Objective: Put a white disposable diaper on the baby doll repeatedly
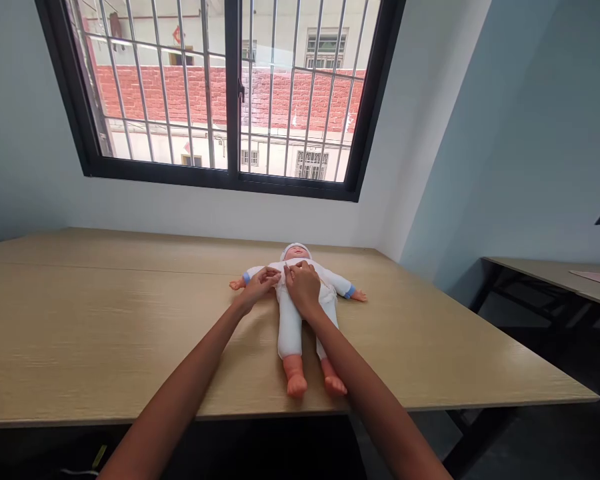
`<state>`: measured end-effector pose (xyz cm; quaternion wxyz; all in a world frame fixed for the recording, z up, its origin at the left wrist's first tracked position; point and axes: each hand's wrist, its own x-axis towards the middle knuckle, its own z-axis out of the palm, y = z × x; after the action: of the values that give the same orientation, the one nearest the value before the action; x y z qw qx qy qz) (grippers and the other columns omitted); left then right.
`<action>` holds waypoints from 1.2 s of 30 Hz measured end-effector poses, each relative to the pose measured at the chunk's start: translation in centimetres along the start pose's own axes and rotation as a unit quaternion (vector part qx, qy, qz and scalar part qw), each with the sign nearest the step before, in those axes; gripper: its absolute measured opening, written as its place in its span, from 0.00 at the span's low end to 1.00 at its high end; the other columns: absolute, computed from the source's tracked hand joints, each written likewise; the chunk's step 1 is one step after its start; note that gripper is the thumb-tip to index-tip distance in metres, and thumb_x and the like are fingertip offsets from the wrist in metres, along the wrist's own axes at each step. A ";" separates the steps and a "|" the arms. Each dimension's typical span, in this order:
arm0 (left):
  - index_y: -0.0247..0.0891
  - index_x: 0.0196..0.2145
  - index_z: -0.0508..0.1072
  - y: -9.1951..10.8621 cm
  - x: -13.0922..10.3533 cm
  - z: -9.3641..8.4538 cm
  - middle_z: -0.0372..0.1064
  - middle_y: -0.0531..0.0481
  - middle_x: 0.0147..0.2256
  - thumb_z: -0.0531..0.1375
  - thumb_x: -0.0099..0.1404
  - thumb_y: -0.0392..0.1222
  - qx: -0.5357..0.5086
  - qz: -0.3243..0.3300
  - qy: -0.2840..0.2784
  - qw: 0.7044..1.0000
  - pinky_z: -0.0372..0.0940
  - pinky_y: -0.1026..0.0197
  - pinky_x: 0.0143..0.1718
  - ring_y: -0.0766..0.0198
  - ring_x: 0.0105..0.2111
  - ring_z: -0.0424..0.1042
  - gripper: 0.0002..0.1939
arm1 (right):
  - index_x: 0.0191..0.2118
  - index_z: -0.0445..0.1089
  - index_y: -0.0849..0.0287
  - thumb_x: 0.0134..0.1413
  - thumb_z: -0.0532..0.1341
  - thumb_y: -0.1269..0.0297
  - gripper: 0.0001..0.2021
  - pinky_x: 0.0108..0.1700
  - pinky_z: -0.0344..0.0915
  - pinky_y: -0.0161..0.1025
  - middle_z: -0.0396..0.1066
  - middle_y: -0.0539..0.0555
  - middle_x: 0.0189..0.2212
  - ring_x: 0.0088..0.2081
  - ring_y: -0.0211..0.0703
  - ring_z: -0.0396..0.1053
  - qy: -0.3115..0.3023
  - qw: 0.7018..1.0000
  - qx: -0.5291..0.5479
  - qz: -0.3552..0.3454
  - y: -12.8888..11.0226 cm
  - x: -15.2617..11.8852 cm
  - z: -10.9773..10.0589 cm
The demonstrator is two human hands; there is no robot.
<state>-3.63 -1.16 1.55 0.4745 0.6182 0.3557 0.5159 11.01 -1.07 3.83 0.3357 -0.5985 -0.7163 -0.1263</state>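
A baby doll in a white suit and white cap lies on its back on the wooden table, head towards the window, bare feet near the front edge. My left hand pinches the white clothing at the doll's chest. My right hand rests on the doll's chest, its fingers gripping the clothing near the collar. Both forearms reach over the front edge of the table; the right one covers part of the doll's right leg.
A large barred window fills the wall behind the table. A second table with a pink sheet stands to the right, across a dark floor gap.
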 end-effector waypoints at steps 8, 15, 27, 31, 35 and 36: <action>0.43 0.50 0.70 -1.5 -0.2 1.1 0.66 0.44 0.55 0.65 0.57 0.52 0.072 0.056 -0.057 0.994 0.60 0.51 0.58 0.50 0.57 0.64 0.25 | 0.40 0.78 0.57 0.66 0.52 0.57 0.17 0.35 0.59 0.36 0.72 0.57 0.41 0.35 0.42 0.71 0.027 0.990 0.100 0.091 2.0 0.7 0.3; 0.50 0.59 0.67 -1.0 -1.0 1.4 0.60 0.48 0.60 0.62 0.61 0.52 0.104 0.023 -0.060 0.993 0.58 0.51 0.60 0.49 0.61 0.59 0.28 | 0.30 0.74 0.61 0.57 0.60 0.63 0.09 0.40 0.63 0.37 0.70 0.57 0.36 0.36 0.43 0.70 0.088 0.965 0.228 0.098 3.2 0.3 0.8; 0.48 0.60 0.66 -1.3 -0.9 1.3 0.59 0.47 0.62 0.59 0.64 0.51 0.102 0.027 -0.075 0.992 0.55 0.51 0.63 0.50 0.63 0.56 0.26 | 0.26 0.65 0.57 0.52 0.59 0.67 0.06 0.45 0.61 0.40 0.68 0.56 0.33 0.39 0.48 0.66 0.122 0.964 0.205 0.115 3.6 -0.1 0.9; 0.49 0.60 0.65 -1.2 -1.0 1.4 0.59 0.50 0.63 0.59 0.64 0.51 0.091 0.033 -0.080 0.992 0.57 0.51 0.62 0.50 0.63 0.57 0.26 | 0.29 0.67 0.58 0.53 0.60 0.65 0.04 0.47 0.59 0.43 0.70 0.59 0.35 0.43 0.52 0.66 0.096 0.976 0.134 0.142 3.5 -0.5 0.5; 0.46 0.60 0.65 -0.9 -1.2 1.6 0.58 0.48 0.63 0.59 0.64 0.50 0.101 0.020 -0.070 0.992 0.57 0.52 0.62 0.50 0.63 0.57 0.27 | 0.38 0.68 0.59 0.52 0.60 0.67 0.07 0.48 0.58 0.45 0.70 0.61 0.40 0.47 0.55 0.63 0.100 0.976 0.112 0.160 3.4 -0.8 0.4; 0.46 0.60 0.65 -0.8 -1.3 1.6 0.58 0.48 0.63 0.59 0.64 0.51 0.101 0.018 -0.069 0.992 0.57 0.53 0.62 0.49 0.64 0.56 0.27 | 0.40 0.68 0.60 0.52 0.59 0.68 0.08 0.49 0.57 0.45 0.69 0.61 0.41 0.48 0.56 0.62 0.103 0.975 0.116 0.160 3.3 -0.8 0.3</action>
<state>-2.27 -2.47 0.33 0.4234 0.7036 0.3610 0.4420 14.10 -0.67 2.31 0.4903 -0.6462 -0.5828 -0.0481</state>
